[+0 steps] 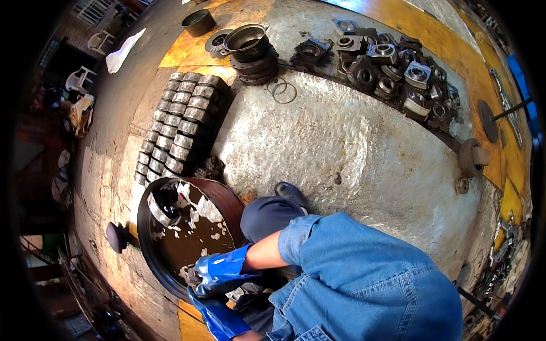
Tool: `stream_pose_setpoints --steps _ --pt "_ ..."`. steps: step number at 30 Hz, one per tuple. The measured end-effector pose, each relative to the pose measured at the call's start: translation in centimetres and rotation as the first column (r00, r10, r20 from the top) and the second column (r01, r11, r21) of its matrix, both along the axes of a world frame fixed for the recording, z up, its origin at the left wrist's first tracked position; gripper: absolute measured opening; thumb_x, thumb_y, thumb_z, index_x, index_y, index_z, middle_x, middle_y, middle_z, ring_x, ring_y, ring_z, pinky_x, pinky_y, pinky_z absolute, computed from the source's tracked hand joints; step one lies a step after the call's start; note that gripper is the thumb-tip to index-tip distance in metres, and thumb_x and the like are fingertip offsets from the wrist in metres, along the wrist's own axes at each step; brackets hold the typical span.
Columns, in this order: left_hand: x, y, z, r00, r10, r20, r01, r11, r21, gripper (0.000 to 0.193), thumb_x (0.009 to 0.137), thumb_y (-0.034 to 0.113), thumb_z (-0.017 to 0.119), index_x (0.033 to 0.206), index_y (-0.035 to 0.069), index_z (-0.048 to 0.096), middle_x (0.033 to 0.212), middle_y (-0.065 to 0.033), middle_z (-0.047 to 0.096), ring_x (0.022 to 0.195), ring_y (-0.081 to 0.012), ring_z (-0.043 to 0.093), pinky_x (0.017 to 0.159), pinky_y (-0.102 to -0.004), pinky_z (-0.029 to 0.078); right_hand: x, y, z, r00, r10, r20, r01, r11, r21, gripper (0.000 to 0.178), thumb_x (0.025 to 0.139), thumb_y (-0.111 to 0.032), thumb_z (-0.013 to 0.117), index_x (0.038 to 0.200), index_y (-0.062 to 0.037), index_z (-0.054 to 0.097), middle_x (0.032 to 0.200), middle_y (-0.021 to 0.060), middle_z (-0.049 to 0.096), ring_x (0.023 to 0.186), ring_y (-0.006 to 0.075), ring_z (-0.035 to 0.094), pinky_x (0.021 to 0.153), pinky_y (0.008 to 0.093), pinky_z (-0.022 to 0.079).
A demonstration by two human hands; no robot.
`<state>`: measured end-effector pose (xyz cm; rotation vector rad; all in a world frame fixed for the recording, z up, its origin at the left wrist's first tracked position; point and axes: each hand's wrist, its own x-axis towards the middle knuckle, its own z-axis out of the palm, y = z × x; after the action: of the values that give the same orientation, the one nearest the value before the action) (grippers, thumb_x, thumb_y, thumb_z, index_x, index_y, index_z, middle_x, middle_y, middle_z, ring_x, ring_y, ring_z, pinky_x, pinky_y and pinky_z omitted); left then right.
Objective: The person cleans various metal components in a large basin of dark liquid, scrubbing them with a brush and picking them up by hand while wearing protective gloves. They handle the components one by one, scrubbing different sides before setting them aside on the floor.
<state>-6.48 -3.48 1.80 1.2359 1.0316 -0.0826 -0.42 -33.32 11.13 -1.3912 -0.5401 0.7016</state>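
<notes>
Both my hands wear blue rubber gloves and meet at the near rim of a round drum (pixel 230 210) holding brown liquid with pale foam patches. My right hand (pixel 216 273) is closed around a small grey, metal-looking piece (pixel 194 277) that its glove mostly covers. Just below it, my left hand (pixel 213 312) is closed against the same spot; its fingertips are partly hidden, and what they grip cannot be made out. Inside the drum, at its far side, a pale, open container (pixel 161 211) with dark contents sits tilted in the liquid.
Rows of stacked metal rings (pixel 179 122) stand beyond the drum. A flanged metal housing (pixel 247 42) tops a dark stack, with thin rings (pixel 284 92) nearby. Many blocky metal parts (pixel 384 54) are heaped at the far right. A dark round-topped object (pixel 116 237) stands left of the drum.
</notes>
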Motion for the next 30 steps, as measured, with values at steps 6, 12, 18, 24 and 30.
stream_pose_setpoints --steps 6,12,18,24,30 --pt "3.9 -7.7 6.7 0.983 -0.165 0.079 0.16 0.985 0.061 0.077 0.097 0.072 0.039 0.145 0.014 0.058 0.138 -0.0157 0.066 0.121 -0.0362 0.065 0.1 -0.0506 0.056 1.4 -6.8 4.2 0.974 -0.223 0.031 0.217 0.968 0.127 0.031 0.087 -0.033 0.067 0.092 -0.0026 0.072 0.085 0.0223 0.071 0.076 0.0386 0.066 0.07 0.05 0.049" --pt "10.2 -21.0 16.0 0.848 -0.51 0.145 0.478 0.853 0.208 0.066 0.101 0.064 0.046 0.135 0.011 0.063 0.122 -0.0139 0.072 0.102 -0.0312 0.071 0.088 -0.0456 0.06 3.4 -15.4 6.2 0.945 -0.327 -0.003 0.322 0.931 0.169 0.037 0.09 -0.038 0.076 0.111 -0.0085 0.071 0.092 0.0163 0.074 0.083 0.0311 0.07 0.074 0.0455 0.054" --pt "16.6 -38.7 16.8 0.452 -0.841 0.296 0.869 0.491 0.068 0.051 0.105 0.05 0.057 0.124 0.003 0.067 0.106 -0.0158 0.075 0.089 -0.0283 0.074 0.083 -0.0425 0.061 6.3 -28.4 -2.7 0.609 -0.783 -0.124 0.79 0.613 0.008 0.035 0.093 -0.034 0.075 0.111 -0.0048 0.069 0.096 0.0133 0.073 0.087 0.0252 0.072 0.078 0.041 0.058" --pt "13.5 -37.6 20.4 0.388 -0.879 0.277 0.843 0.46 0.278 0.048 0.107 0.045 0.056 0.121 0.0 0.069 0.106 -0.0175 0.077 0.088 -0.0287 0.075 0.08 -0.0403 0.061 -6.0 -47.7 4.5 0.011 -0.781 0.625 0.769 -0.392 -0.504 0.044 0.094 -0.047 0.068 0.113 -0.0071 0.067 0.096 0.0159 0.076 0.094 0.0324 0.074 0.081 0.0511 0.058" --pt "9.3 -26.0 15.6 0.544 -0.797 0.262 0.743 0.603 0.289 0.044 0.108 0.042 0.056 0.122 0.002 0.07 0.103 -0.0159 0.079 0.082 -0.025 0.077 0.068 -0.0347 0.057 -4.2 -35.6 6.5 0.606 -0.433 0.668 0.681 -0.152 -0.716 0.056 0.099 -0.056 0.058 0.134 -0.0128 0.063 0.117 0.0174 0.075 0.107 0.0342 0.073 0.092 0.0477 0.057"
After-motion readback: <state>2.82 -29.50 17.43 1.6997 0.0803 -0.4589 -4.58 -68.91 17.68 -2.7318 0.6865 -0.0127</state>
